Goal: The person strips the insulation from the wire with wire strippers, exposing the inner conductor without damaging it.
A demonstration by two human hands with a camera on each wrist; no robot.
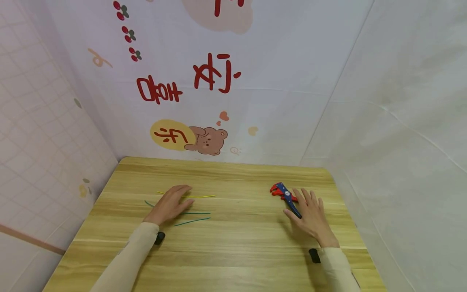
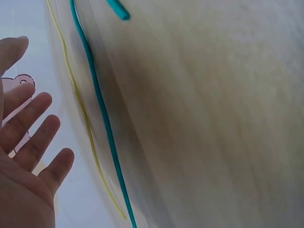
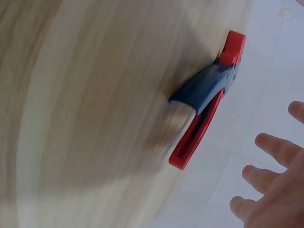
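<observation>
No wire and no tool is held at this moment, so the work is judged to be at its outset or at a pause, though which of the two cannot be told. The left hand (image 1: 170, 206) is held with its fingers extended and nothing in its grasp. Beyond its fingers a yellow wire (image 1: 204, 196) is laid, partly hidden by the hand; under the hand and out past its thumb a long green wire (image 1: 200, 213) is seen; nearer the wrist, on the thumb side, a short green wire (image 1: 192, 221) is placed. In the left wrist view the fingers are shown apart from the wires.

The right hand (image 1: 310, 215) is likewise spread, with nothing gripped. A red and blue hand tool (image 1: 287, 194) is set on the table (image 1: 237, 243) just off its fingertips, the blue handle pointed back between thumb and fingers, the red jaws turned away from the palm. In the right wrist view the fingers are shown clear of it.

No wire is set in the tool's jaws. Whether any wire end is bared cannot be made out; the taking up of wire and tool is not yet done.
</observation>
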